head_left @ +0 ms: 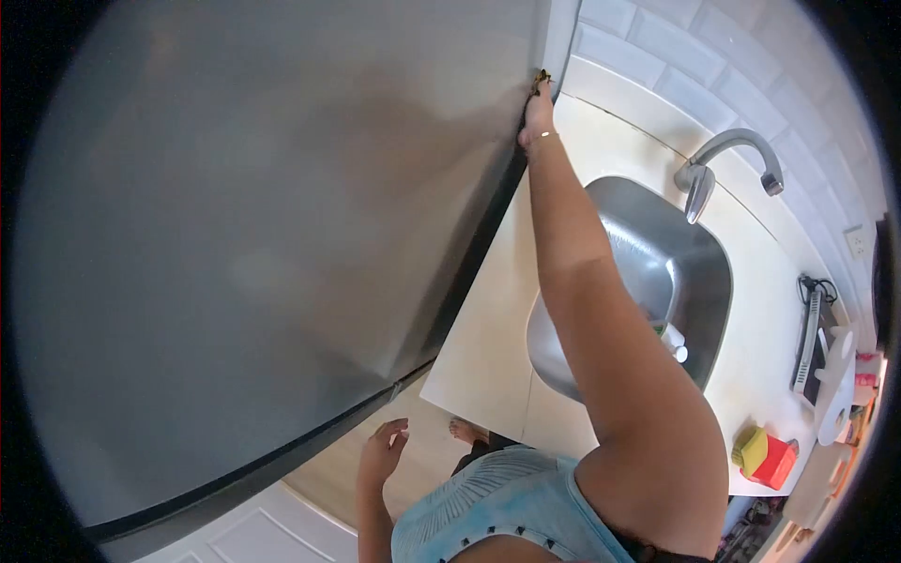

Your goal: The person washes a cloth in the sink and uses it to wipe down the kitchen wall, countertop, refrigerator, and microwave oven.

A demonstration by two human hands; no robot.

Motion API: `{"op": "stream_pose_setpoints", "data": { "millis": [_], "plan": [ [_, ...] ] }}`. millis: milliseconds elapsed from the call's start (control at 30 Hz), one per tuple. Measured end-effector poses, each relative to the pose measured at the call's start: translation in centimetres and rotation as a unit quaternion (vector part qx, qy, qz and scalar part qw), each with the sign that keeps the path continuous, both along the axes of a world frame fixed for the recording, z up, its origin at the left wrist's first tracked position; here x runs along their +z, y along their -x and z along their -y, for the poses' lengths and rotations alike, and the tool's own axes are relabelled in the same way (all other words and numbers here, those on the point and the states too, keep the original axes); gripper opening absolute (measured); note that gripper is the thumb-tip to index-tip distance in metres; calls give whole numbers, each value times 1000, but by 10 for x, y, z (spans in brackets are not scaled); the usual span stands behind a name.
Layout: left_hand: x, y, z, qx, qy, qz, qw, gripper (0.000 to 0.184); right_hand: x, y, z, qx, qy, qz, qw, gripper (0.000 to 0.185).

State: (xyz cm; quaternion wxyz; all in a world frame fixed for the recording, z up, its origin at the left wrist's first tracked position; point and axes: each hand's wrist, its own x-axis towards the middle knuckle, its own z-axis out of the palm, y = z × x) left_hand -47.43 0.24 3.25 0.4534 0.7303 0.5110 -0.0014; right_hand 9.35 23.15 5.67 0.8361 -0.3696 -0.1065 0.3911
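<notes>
My right arm reaches across the sink [699, 319]. My right hand [538, 120] is at the narrow side edge of a large grey refrigerator [253, 235], by the wall. A small dark and yellowish thing [542, 83] shows at its fingers, too small to make out; the fingers look closed around it, mostly hidden. Low beside the counter's front corner hangs my left hand [383, 452], with loosely bent fingers and nothing in them. It is apart from the refrigerator's lower edge.
A curved faucet [737, 141] rises behind the sink, where a white object [674, 342] lies. On the right of the white counter [488, 361] are a red and yellow item [768, 457] and a dark appliance with a cord [812, 342]. A bare foot [465, 431] shows below.
</notes>
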Motion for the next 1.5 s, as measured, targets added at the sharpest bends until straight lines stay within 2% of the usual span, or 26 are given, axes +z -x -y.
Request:
{"op": "stream_pose_setpoints", "data": {
  "millis": [167,200,233,267,333,367,433,467,533,567,600,633,667,700,833,867,933,1000,1067,1100,1133,1167,1233,1333,1400,1500],
  "plan": [
    [-11,7,0,-23,-25,40,999,22,-59,89,24,-36,19,-76,996,63],
    [-15,10,-3,-27,-20,44,998,22,-77,121,32,-50,39,-49,997,67],
    [-16,9,-7,-43,-46,45,997,22,-74,162,51,-22,70,-48,996,80],
    [-17,10,-10,-59,-72,45,995,22,-35,213,87,10,128,-112,985,83],
    [-25,14,-18,-68,-78,78,992,23,-79,294,104,-79,188,18,979,55],
    [-25,13,-23,-72,-90,112,987,23,-76,337,116,-140,188,44,971,51],
    [-10,10,-27,-68,-84,117,987,23,-48,402,147,-153,127,176,964,46],
    [-3,10,-28,-60,-78,119,988,23,-30,392,141,-151,125,179,964,46],
    [3,23,-27,-59,-90,111,988,23,18,351,122,-199,227,342,890,41],
    [8,29,-30,-61,-104,103,987,23,75,327,140,-97,179,247,947,56],
    [11,35,-30,-58,-108,101,987,23,84,285,118,-193,116,387,894,60],
    [15,44,-26,-48,-89,70,992,23,101,246,86,-241,210,328,889,51],
    [15,50,-20,-35,-68,42,996,23,104,207,87,-175,61,316,931,69],
    [13,60,-12,-30,-64,36,997,23,94,195,82,-168,64,312,933,69],
    [-3,89,7,-24,-52,49,997,23,16,183,68,-70,-35,57,995,72],
    [-8,97,11,-25,-47,55,997,23,-14,199,76,-4,-23,4,1000,75],
    [-30,115,16,-34,-48,80,995,23,-49,270,104,-18,-26,23,999,76],
    [-32,128,18,-43,-53,104,992,24,-31,352,146,-30,-11,-24,999,65],
    [-22,132,16,-73,-35,57,995,25,-22,420,172,-49,-17,-57,997,55],
    [-19,137,16,-72,-39,63,995,25,-20,451,181,-143,34,134,980,53],
    [-17,140,14,-83,-40,75,993,26,-18,467,184,-234,80,318,915,51],
    [-16,146,15,-94,-40,87,991,26,-16,475,185,-235,73,323,914,51],
    [-14,158,18,-127,-73,91,985,27,-11,489,180,-288,130,437,842,51],
    [-30,183,19,-161,-113,112,974,27,109,491,183,-319,146,445,824,53],
    [-31,199,20,-178,-91,94,975,27,167,484,182,-354,88,492,790,56],
    [-11,211,9,-204,-80,66,973,26,220,471,174,-442,52,599,665,59]
  ]
}}
